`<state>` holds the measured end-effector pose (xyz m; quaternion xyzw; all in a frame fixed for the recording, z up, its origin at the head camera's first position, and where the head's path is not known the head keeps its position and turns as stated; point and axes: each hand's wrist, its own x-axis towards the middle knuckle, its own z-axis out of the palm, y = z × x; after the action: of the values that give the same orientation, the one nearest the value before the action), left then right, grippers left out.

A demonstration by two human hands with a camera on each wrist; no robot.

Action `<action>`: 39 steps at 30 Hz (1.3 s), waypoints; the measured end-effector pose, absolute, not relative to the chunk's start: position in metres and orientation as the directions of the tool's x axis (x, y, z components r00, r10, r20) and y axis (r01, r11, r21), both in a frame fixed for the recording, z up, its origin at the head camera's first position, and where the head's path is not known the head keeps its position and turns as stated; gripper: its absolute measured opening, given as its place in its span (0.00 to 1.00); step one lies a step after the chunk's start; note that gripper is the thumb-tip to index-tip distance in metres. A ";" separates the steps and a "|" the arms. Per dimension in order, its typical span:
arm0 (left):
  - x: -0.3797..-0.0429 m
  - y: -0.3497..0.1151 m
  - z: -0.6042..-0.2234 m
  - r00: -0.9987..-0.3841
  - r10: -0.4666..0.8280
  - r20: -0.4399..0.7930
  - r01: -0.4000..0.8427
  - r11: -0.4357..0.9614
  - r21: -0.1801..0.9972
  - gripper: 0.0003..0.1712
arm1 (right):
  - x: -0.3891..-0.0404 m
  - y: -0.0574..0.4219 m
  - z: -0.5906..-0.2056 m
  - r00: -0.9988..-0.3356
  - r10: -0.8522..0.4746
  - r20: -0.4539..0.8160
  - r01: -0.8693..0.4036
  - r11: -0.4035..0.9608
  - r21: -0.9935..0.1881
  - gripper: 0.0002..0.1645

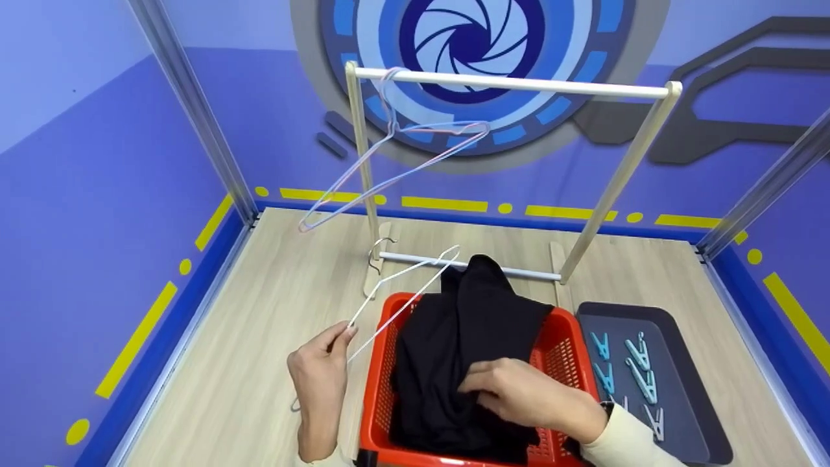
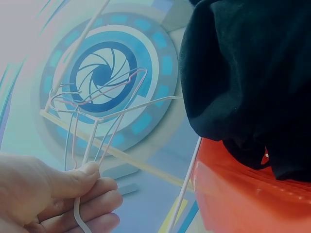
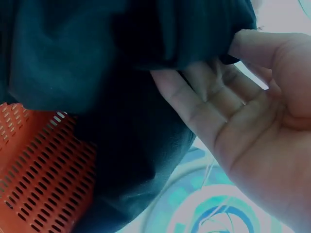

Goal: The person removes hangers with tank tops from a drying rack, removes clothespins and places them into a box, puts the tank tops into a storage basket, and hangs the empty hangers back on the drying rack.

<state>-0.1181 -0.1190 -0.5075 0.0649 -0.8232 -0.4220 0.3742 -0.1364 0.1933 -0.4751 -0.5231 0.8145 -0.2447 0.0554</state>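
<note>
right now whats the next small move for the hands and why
Probably lift the black garment up out of the red basket toward the white wire hanger. The right hand has its fingers in the fabric, which is bunched in the basket, and the left hand pinches the hanger right beside it.

Head view: from above, facing forward and down over the red basket (image 1: 389, 363) toward the far rail (image 1: 512, 84). Wrist views: very near, angled upward from basket level. Shared by all three: the black garment (image 1: 467, 337) and basket.
</note>
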 end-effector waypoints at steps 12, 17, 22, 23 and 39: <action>-0.118 -0.120 -0.508 -0.720 -0.419 0.553 0.210 0.628 0.749 0.07 | -0.211 0.228 -0.433 -0.690 -0.687 0.227 -0.633 0.422 -0.649 0.19; -0.118 -0.120 -0.508 -0.716 -0.424 0.554 0.200 0.635 0.746 0.07 | -0.244 0.222 -0.459 -0.721 -0.668 0.187 -0.649 0.554 -0.522 0.39; -0.118 -0.120 -0.508 -0.725 -0.429 0.538 0.192 0.625 0.757 0.06 | -0.261 0.215 -0.492 -0.661 -0.744 0.099 -0.702 0.566 -0.433 0.44; -0.118 -0.120 -0.508 -0.727 -0.431 0.534 0.191 0.621 0.760 0.06 | -0.263 0.213 -0.498 -0.644 -0.757 0.111 -0.722 0.553 -0.417 0.42; -0.119 -0.121 -0.510 -0.712 -0.436 0.551 0.200 0.626 0.754 0.07 | -0.261 0.218 -0.495 -0.613 -0.591 0.524 -0.790 0.466 -0.398 0.18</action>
<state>-0.1187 -0.1208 -0.5100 0.0717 -0.8210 -0.4265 0.3728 -0.2607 0.2182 -0.4955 -0.4104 0.8415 -0.3138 -0.1581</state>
